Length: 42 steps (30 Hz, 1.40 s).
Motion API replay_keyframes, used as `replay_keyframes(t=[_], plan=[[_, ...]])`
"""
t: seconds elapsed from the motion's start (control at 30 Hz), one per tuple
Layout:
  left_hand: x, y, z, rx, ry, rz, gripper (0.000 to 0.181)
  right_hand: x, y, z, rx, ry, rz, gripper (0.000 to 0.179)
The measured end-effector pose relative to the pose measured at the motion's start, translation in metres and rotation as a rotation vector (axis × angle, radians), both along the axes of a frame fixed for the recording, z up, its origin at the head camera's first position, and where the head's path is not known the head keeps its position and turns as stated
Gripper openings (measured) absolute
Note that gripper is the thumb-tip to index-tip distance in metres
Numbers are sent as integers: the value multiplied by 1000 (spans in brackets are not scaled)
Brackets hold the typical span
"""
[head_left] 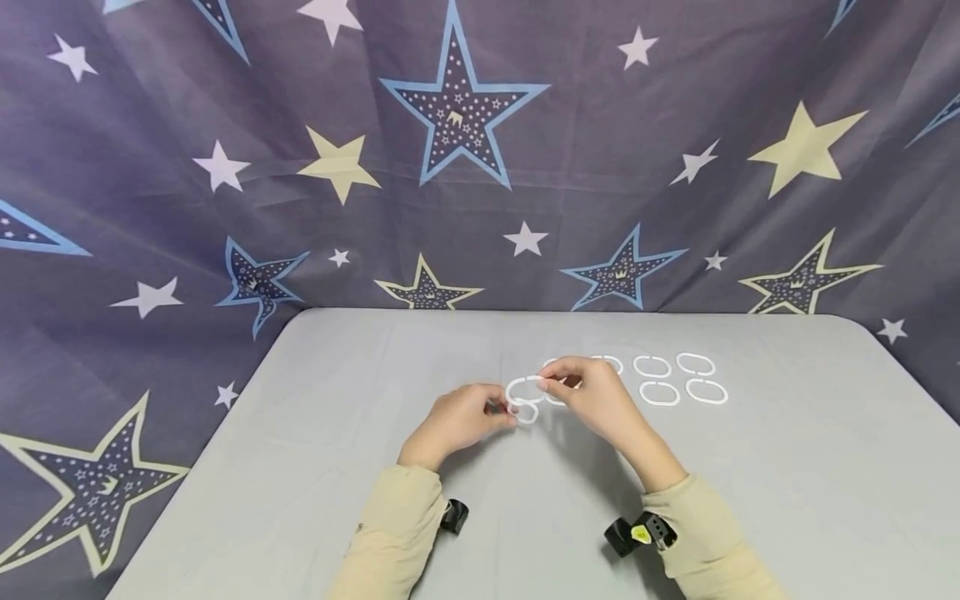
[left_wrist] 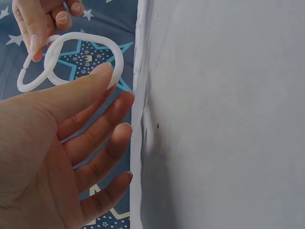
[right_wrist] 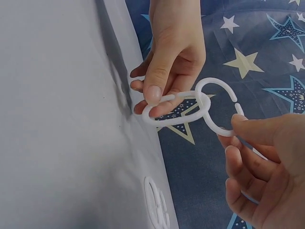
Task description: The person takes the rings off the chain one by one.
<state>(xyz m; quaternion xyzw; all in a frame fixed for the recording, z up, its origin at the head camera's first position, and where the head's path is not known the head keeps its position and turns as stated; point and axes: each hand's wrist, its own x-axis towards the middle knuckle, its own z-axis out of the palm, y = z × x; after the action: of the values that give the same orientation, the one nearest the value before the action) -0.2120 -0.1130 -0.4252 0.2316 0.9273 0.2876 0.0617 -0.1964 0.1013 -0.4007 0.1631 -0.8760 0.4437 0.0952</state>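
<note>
Pinching two linked white plastic oval rings (right_wrist: 190, 107), the left hand (head_left: 457, 421) and right hand (head_left: 600, 400) each grip one. Loose rings (head_left: 682, 379) lie on the grey counter (head_left: 787, 467).

A big cloth (head_left: 480, 167) hangs at the back like a wall. It is dark purple-grey and has many stars on it. Some stars are white, some are pale yellow, and some are dark with blue or yellow edges and tiny dots inside. The cloth has soft folds and hangs down on both sides. In front of it stands a table (head_left: 300, 467) with a smooth grey cover and round corners. The light is soft and even.
</note>
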Motion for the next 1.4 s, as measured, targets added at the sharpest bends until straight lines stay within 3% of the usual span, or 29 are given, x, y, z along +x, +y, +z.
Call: replay_keyframes(t=[0.5,1.0,1.4], plan=[[-4,-10,2,43,-20,61,6,0,3,0,-2,6,-29,8],[-4,-19,19,191,-23,132,8,0,2,-2,27,-5,-26,7],[-7,-18,20,195,20,105,14,-2,0,-2,37,-34,-20,7]])
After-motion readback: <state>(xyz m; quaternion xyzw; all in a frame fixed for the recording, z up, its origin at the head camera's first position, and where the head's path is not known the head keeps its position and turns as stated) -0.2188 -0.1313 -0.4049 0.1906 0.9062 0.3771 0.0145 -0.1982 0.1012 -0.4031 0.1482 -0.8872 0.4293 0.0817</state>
